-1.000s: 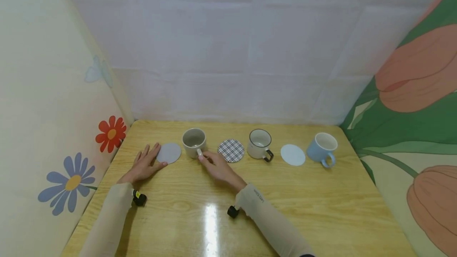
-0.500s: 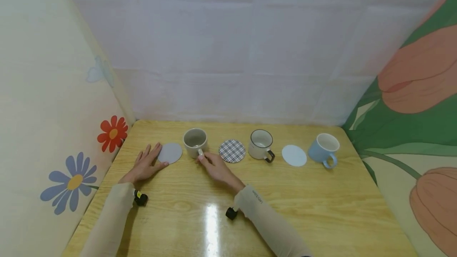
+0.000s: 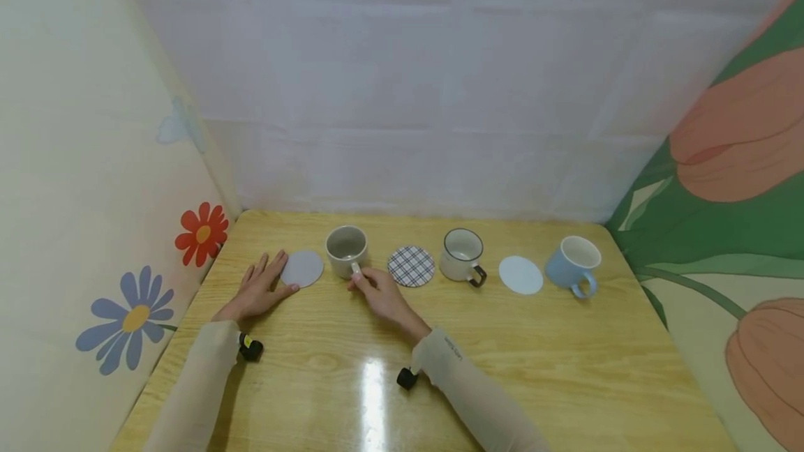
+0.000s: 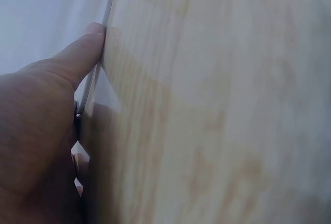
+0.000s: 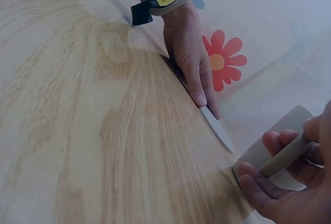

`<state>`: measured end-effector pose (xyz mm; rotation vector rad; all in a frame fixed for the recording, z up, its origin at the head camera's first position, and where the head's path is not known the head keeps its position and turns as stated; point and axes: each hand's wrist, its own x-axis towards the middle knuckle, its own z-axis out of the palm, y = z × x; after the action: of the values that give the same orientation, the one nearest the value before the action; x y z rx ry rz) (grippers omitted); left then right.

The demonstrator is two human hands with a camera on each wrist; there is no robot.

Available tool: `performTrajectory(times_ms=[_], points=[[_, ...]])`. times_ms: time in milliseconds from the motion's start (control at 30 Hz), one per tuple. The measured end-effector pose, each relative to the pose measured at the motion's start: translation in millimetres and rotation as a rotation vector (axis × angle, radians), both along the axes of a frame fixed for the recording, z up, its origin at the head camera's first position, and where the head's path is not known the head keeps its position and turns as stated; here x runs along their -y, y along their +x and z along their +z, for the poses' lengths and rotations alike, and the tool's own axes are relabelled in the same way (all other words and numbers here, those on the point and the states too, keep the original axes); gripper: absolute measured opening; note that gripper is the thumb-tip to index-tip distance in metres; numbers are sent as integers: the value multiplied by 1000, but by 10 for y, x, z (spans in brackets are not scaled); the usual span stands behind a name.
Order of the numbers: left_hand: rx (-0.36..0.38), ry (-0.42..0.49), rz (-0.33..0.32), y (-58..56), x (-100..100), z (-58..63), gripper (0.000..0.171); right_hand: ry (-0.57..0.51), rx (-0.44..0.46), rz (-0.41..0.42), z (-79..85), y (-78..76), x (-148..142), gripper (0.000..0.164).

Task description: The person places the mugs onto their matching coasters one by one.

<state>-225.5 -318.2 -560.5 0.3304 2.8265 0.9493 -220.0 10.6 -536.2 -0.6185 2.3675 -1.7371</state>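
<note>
In the head view my left hand (image 3: pixel 258 291) lies at the left of a round grey coaster (image 3: pixel 302 269), fingers spread and fairly straight. The thumb touches the coaster's near edge, seen close up in the left wrist view, where the thumb (image 4: pixel 77 56) rests against the thin rim. My right hand (image 3: pixel 384 296) holds a grey mug (image 3: pixel 339 264) by its handle, which points toward me. The right wrist view shows the fingers curled round that handle (image 5: pixel 284 157). The mug stands upright on the wooden table, right of the grey coaster.
Right of the mug, a plaid coaster (image 3: pixel 411 266), a white mug with dark rim and handle (image 3: pixel 457 268), a pale round coaster (image 3: pixel 520 275) and a light blue mug (image 3: pixel 561 269) form a row. The wooden table (image 3: pixel 326 382) meets a white cloth backdrop (image 3: pixel 402 89) behind.
</note>
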Motion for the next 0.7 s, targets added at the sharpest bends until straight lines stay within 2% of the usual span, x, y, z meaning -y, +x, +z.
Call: performTrajectory(times_ms=[167, 367, 533, 700], points=[[-25, -7, -5, -14, 36, -98, 97, -20, 5, -3, -10, 9, -6, 32], [-37, 28, -13, -12, 38, -86, 98, -19, -1, -10, -1, 2, 5, 31], [1, -23, 4, -53, 44, -102, 98, -21, -10, -10, 7, -3, 15, 30], [27, -38, 3, -58, 54, -106, 98, -19, -21, -9, 14, -4, 20, 30]])
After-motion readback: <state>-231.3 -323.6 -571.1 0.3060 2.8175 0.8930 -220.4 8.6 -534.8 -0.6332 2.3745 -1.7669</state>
